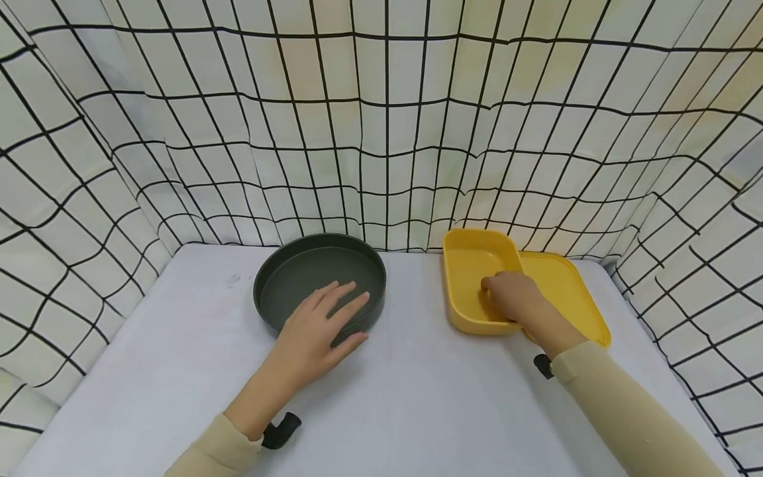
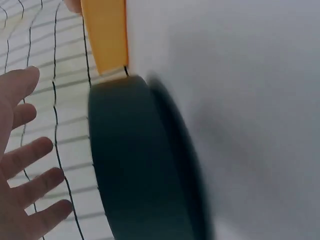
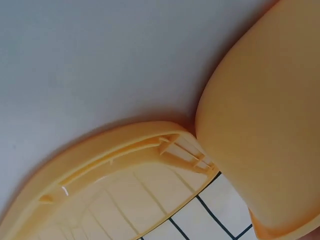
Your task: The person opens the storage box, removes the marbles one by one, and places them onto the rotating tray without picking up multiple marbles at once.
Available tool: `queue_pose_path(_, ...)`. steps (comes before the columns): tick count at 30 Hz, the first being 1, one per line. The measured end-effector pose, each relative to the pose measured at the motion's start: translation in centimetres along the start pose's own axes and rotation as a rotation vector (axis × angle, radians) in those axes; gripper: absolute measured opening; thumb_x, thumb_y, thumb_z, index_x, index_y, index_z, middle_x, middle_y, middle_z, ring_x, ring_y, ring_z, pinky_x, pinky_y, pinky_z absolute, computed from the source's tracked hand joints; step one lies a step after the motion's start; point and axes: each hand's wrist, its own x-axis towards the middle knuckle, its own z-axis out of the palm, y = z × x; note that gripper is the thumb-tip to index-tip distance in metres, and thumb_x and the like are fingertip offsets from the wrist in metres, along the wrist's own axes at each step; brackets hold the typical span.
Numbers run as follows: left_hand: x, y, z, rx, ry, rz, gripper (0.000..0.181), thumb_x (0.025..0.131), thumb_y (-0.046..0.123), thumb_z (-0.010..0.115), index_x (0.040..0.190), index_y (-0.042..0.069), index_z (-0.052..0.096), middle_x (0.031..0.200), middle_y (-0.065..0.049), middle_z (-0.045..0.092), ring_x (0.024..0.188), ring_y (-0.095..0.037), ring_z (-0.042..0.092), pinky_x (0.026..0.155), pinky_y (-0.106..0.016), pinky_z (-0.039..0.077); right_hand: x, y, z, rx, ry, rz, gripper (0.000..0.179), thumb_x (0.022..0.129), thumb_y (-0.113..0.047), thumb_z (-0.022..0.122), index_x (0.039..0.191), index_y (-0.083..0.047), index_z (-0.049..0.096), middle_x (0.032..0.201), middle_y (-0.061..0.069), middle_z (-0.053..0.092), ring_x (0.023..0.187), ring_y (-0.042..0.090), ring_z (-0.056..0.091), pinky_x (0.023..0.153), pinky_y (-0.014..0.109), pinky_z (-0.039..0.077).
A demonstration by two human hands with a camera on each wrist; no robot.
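A round dark green-grey pan (image 1: 318,271) stands on the white table, its outer wall (image 2: 135,165) large in the left wrist view. My left hand (image 1: 322,331) hovers over its near edge, fingers spread and relaxed, holding nothing. To the right is a yellow rectangular container (image 1: 471,278) with rounded corners, whose side (image 3: 265,110) fills the right of the right wrist view. My right hand (image 1: 512,295) reaches over the container's right rim, its fingers curled down inside. The palm and thumb are hidden, so I cannot tell what the fingers hold.
A yellow lid (image 1: 563,291) lies right against the container, partly behind it; its ribbed edge (image 3: 165,145) shows in the right wrist view. White walls with black netting (image 1: 387,132) enclose the white table (image 1: 405,411) at the back and sides.
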Motion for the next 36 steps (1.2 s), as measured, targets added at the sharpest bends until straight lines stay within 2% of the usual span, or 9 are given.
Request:
queue_pose_path(3, -1.2, -1.6, -0.5, 0.021, 0.026, 0.044, 0.055, 0.089, 0.040, 0.073, 0.139, 0.021, 0.059, 0.142, -0.010, 0.055, 0.132, -0.037, 0.050, 0.106, -0.054, 0.043, -0.1, 0.2, 0.0, -0.021, -0.018, 0.003, 0.022, 0.095, -0.006, 0.059, 0.115, -0.009, 0.068, 0.079, 0.007, 0.059, 0.071, 0.024, 0.052, 0.065, 0.037, 0.048)
queue_pose_path(8, -2.8, -3.7, -1.1, 0.005, 0.030, 0.040, 0.053, 0.086, 0.035, 0.077, 0.135, 0.021, 0.062, 0.133, -0.008, 0.062, 0.122, -0.032, 0.058, 0.102, -0.050, 0.047, -0.3, 0.4, -0.3, -0.035, -0.016, -0.006, 0.019, 0.095, -0.007, 0.061, 0.112, -0.008, 0.067, 0.073, 0.004, 0.055, 0.066, 0.023, 0.049, 0.061, 0.034, 0.045)
queue_pose_path(13, -3.7, -4.9, -2.0, 0.007, 0.026, 0.025, 0.051, 0.082, 0.028, 0.082, 0.130, 0.020, 0.066, 0.120, -0.003, 0.067, 0.110, -0.025, 0.063, 0.092, -0.046, 0.052, -0.3, 0.7, -0.4, -0.024, 0.019, -0.019, 0.009, 0.094, -0.004, 0.060, 0.101, -0.009, 0.064, 0.071, 0.004, 0.053, 0.063, 0.022, 0.047, 0.058, 0.033, 0.042)
queue_pose_path(17, -3.9, -5.6, -2.2, 0.010, 0.015, 0.046, 0.039, 0.079, 0.023, 0.084, 0.116, 0.016, 0.072, 0.106, 0.001, 0.069, 0.098, -0.021, 0.065, 0.083, -0.042, 0.054, -0.2, 1.0, -0.2, -0.022, 0.025, -0.028, 0.007, 0.095, -0.006, 0.058, 0.096, -0.011, 0.061, 0.071, 0.003, 0.052, 0.064, 0.021, 0.047, 0.058, 0.032, 0.040)
queue_pose_path(20, -4.2, -6.0, -2.2, -0.001, -0.013, 0.053, 0.029, 0.078, 0.019, 0.086, 0.104, 0.017, 0.074, 0.097, 0.005, 0.068, 0.088, -0.016, 0.065, 0.075, -0.037, 0.055, -0.1, 1.1, -0.4, 0.008, 0.007, -0.015, 0.007, 0.095, -0.007, 0.059, 0.098, -0.012, 0.062, 0.075, 0.003, 0.055, 0.067, 0.022, 0.048, 0.061, 0.033, 0.042)
queue_pose_path(24, -4.6, -6.3, -2.0, -0.014, -0.047, 0.034, 0.025, 0.075, 0.013, 0.087, 0.095, 0.021, 0.073, 0.094, 0.009, 0.065, 0.082, -0.012, 0.064, 0.069, -0.033, 0.054, 0.0, 1.1, -1.2, 0.135, 0.012, 0.021, 0.018, 0.088, -0.006, 0.065, 0.106, -0.010, 0.065, 0.086, 0.005, 0.061, 0.075, 0.023, 0.053, 0.069, 0.038, 0.048)
queue_pose_path(28, -4.6, -6.6, -1.9, -0.030, -0.064, 0.029, 0.027, 0.074, 0.009, 0.087, 0.093, 0.022, 0.073, 0.093, 0.011, 0.065, 0.081, -0.012, 0.064, 0.070, -0.033, 0.054, -0.1, 0.5, -2.3, 0.332, 0.075, 0.053, 0.022, 0.088, -0.007, 0.065, 0.110, -0.011, 0.066, 0.094, 0.006, 0.064, 0.083, 0.024, 0.056, 0.077, 0.040, 0.049)
queue_pose_path(32, -4.4, -7.1, -2.1, -0.043, -0.073, 0.038, 0.027, 0.073, 0.008, 0.088, 0.091, 0.022, 0.073, 0.090, 0.011, 0.065, 0.080, -0.011, 0.064, 0.069, -0.032, 0.053, 0.1, -1.2, -3.3, 0.551, 0.203, 0.052, 0.021, 0.092, -0.009, 0.061, 0.112, -0.009, 0.067, 0.100, 0.007, 0.066, 0.090, 0.025, 0.060, 0.079, 0.039, 0.051)
queue_pose_path(36, -4.5, -7.4, -2.5, -0.054, -0.106, 0.026, 0.027, 0.074, 0.007, 0.087, 0.091, 0.023, 0.073, 0.089, 0.012, 0.064, 0.080, -0.010, 0.063, 0.070, -0.031, 0.053, 0.6, -4.3, -4.5, 0.759, 0.324, 0.037, 0.019, 0.094, -0.014, 0.062, 0.112, -0.008, 0.068, 0.104, 0.006, 0.068, 0.094, 0.024, 0.063, 0.081, 0.038, 0.054)
